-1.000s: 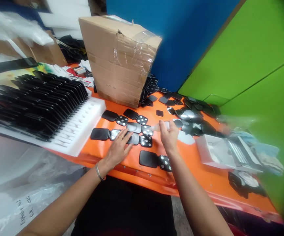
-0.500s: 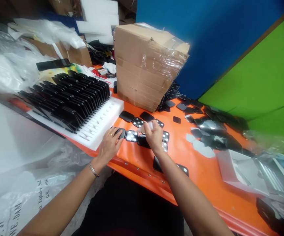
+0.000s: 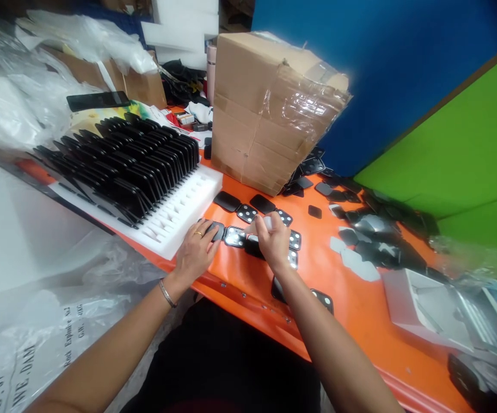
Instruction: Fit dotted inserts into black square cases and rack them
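A flat black hinged case lies open on the orange table, its plain half under the fingers of my left hand. Thumb and fingers of that hand grip the plain half's left end. The other half is a panel with white dots and a shiny wet-looking patch. My right hand is closed around a small white squeeze bottle, whose narrow tip points left toward the dotted panel. Whether the tip touches the panel I cannot tell. Beside and partly behind my right hand lie more open cases, one dotted half among them.
At left, a white foam tray holds rows of upright black cases. A cardboard box stands at the back. Loose black pieces and an open white box lie on the right of the orange table.
The whole view has shifted slightly, so things sit a little further right. Both hands keep nearly the same places on the case and the bottle.
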`<state>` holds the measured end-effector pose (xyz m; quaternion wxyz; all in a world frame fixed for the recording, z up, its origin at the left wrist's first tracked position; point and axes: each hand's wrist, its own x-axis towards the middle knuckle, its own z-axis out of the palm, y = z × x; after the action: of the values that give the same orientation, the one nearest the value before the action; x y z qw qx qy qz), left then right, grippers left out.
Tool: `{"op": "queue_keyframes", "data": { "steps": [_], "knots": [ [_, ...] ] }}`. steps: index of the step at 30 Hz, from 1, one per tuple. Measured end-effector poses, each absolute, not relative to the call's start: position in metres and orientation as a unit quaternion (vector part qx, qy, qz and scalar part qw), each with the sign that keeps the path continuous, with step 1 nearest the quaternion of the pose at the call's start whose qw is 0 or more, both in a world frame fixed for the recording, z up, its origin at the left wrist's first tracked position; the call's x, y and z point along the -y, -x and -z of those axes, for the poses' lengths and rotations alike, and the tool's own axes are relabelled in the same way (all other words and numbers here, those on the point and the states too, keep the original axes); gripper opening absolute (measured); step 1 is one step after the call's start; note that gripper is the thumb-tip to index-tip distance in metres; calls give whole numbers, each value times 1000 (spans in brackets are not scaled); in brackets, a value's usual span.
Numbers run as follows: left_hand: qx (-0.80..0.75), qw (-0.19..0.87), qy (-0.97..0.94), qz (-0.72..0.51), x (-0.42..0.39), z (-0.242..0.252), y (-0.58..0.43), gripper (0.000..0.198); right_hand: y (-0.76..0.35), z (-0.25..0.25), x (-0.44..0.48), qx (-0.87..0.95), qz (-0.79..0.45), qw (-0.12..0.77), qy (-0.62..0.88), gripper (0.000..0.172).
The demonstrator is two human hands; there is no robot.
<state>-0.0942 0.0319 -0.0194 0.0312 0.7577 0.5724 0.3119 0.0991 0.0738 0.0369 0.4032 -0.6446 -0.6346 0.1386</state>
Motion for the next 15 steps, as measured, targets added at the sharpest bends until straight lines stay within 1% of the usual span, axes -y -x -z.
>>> {"op": "queue_keyframes", "data": {
  "steps": [5, 10, 15],
  "knots": [
    [-570, 30, -757, -319, -32, 20, 95, 35, -99, -38, -63, 639, -160, 417, 627, 30],
    [-571, 22, -759, -311, -32, 20, 96, 35, -95, -34, -57, 653, -176, 402, 617, 26],
    [-571, 26, -760, -309, -32, 20, 95, 35, -102, -37, -61, 642, -174, 404, 628, 29]
  ]
}}
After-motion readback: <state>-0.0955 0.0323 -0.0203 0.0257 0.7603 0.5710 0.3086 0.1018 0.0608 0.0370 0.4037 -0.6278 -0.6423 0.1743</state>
